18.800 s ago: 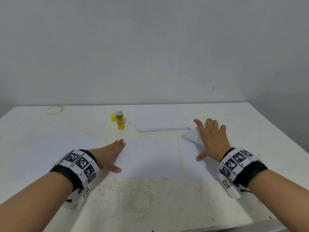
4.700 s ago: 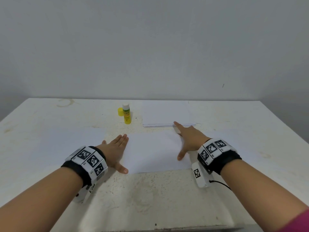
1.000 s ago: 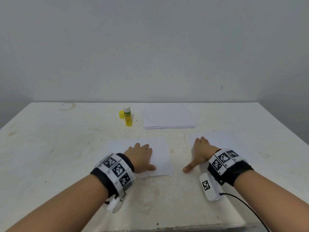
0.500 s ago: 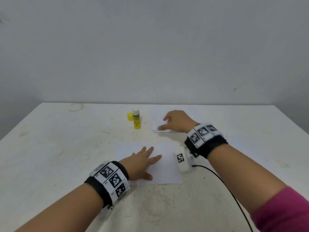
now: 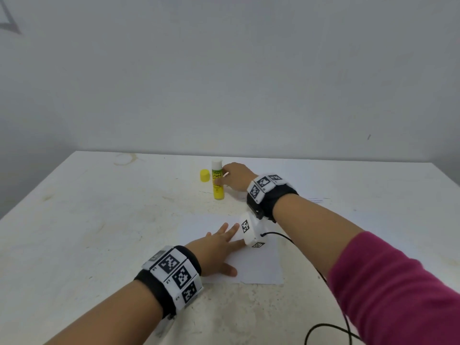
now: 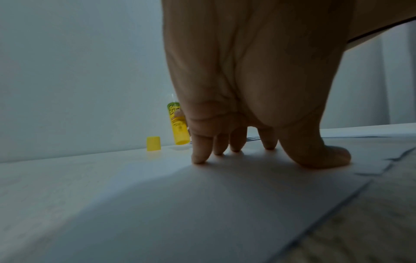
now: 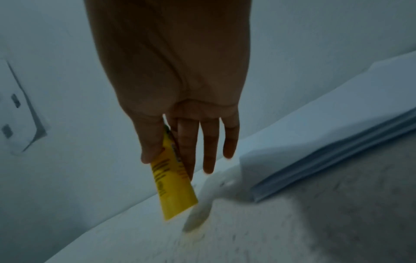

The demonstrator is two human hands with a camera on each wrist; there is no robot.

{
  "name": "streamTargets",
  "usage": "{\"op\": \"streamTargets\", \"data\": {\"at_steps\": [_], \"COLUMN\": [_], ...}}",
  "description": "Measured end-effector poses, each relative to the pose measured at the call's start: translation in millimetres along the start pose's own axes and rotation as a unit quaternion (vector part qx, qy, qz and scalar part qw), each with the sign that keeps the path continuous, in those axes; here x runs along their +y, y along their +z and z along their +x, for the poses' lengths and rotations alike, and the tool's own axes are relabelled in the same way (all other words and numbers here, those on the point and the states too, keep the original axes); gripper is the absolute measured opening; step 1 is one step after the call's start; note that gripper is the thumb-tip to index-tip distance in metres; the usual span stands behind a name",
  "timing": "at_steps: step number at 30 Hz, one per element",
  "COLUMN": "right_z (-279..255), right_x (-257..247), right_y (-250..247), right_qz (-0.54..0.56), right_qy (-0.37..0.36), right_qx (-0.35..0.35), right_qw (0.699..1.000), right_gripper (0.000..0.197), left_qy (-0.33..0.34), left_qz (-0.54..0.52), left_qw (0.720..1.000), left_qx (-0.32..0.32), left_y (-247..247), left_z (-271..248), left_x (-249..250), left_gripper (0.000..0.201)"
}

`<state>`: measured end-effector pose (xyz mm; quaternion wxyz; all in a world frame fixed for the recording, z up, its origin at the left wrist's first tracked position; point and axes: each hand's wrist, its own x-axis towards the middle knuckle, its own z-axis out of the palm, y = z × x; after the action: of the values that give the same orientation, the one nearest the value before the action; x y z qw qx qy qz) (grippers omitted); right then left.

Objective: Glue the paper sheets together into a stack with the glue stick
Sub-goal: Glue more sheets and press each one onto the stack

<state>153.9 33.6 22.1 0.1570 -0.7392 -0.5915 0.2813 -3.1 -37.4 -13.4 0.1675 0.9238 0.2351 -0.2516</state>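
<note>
Right hand [image 5: 235, 176] pinches the uncapped glue stick [image 5: 217, 180] at far centre, thumb against fingers, apparently to lift it. Cap [image 5: 204, 175] sits just left. Left hand [image 5: 215, 247] lies flat, fingers straight, pinning the near sheet [image 5: 261, 265] against sliding. Spare paper pile [image 7: 326, 142] lies right of the stick.
</note>
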Motion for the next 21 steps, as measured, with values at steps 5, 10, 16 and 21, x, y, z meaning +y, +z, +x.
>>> {"op": "streamTargets", "data": {"at_steps": [5, 10, 16, 21], "right_z": [-47.2, -79.2, -93.9, -97.6], "right_x": [28.4, 59.2, 69.7, 70.8], "right_y": [-40.8, -54.0, -26.4, -11.0], "right_qz": [0.063, -0.001, 0.076, 0.057], "right_qy": [0.003, 0.004, -0.036, -0.045], "right_qx": [-0.108, 0.071, 0.101, 0.108], "right_qw": [0.992, 0.997, 0.991, 0.991], "right_gripper": [0.036, 0.037, 0.026, 0.025], "left_qy": [-0.002, -0.025, -0.057, -0.062], "left_qz": [0.036, 0.096, 0.114, 0.112], "left_qw": [0.999, 0.995, 0.991, 0.991], "left_qx": [0.012, 0.031, 0.042, 0.041], "left_y": [0.0, -1.9, -3.0, -4.9], "left_z": [0.7, 8.6, 16.1, 15.2], "left_x": [-0.7, 11.7, 23.8, 24.7], "left_gripper": [0.078, 0.079, 0.081, 0.081]}}
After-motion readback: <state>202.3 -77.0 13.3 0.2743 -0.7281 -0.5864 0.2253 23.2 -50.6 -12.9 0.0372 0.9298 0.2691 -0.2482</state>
